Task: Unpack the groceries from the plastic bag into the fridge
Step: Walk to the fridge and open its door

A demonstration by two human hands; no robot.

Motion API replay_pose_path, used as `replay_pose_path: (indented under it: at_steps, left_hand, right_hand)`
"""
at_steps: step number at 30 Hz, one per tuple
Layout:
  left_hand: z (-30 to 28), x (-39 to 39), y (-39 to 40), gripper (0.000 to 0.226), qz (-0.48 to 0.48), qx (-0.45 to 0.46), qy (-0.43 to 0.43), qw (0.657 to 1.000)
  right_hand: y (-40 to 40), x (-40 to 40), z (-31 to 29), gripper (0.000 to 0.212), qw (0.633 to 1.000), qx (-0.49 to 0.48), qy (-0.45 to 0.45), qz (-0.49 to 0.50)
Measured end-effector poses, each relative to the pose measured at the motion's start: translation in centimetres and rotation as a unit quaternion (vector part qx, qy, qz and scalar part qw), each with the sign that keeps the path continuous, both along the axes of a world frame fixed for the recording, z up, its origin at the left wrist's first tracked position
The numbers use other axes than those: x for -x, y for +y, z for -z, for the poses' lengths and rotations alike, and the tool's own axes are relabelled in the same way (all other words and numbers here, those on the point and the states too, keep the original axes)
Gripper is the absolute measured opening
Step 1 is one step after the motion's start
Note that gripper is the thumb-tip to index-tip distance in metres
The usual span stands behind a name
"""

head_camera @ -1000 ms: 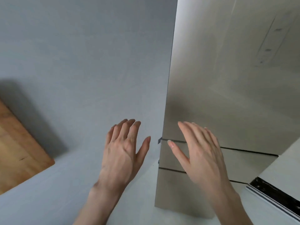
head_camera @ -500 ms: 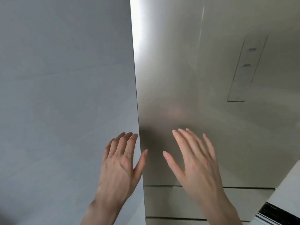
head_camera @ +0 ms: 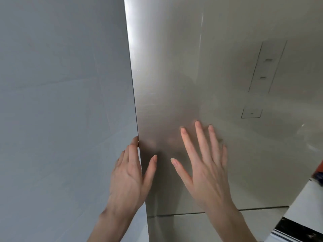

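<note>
The steel fridge door (head_camera: 218,75) fills the right of the head view and is closed. My left hand (head_camera: 130,173) is at the door's left edge, its fingers curled behind the edge and its thumb on the front face. My right hand (head_camera: 204,165) is spread flat, fingers apart, against or just off the door's front. Neither the plastic bag nor any groceries are in view.
A grey wall (head_camera: 61,110) runs right next to the fridge's left edge. A lower drawer front (head_camera: 201,227) lies under the door, below a dark seam. A white counter corner with a black strip (head_camera: 300,222) juts in at the bottom right.
The view has closed in on the fridge. My left hand moved right onto the door's left edge and hooked its fingers behind it. My right hand rose up the door face.
</note>
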State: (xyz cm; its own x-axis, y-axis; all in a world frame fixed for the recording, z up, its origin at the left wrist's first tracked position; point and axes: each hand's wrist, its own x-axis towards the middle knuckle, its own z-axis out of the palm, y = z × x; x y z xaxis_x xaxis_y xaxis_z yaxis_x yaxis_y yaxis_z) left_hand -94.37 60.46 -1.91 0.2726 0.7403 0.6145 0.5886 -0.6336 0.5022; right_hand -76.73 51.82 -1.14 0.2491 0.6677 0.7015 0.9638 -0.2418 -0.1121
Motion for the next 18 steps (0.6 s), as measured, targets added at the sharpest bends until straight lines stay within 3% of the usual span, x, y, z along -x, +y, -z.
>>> replay_pose_path:
  at_steps: [6, 18]
  left_hand:
    - [-0.3, -1.3, 0.2, 0.059, 0.085, 0.107, -0.141, 0.981]
    - [0.6, -0.6, -2.4, 0.074, 0.073, 0.074, -0.114, 0.988]
  right_hand:
    - [1.3, -0.2, 1.0, 0.079, 0.999, 0.020, -0.019, 0.035]
    - [-0.4, -0.1, 1.6, 0.083, 0.999, 0.027, -0.015, 0.018]
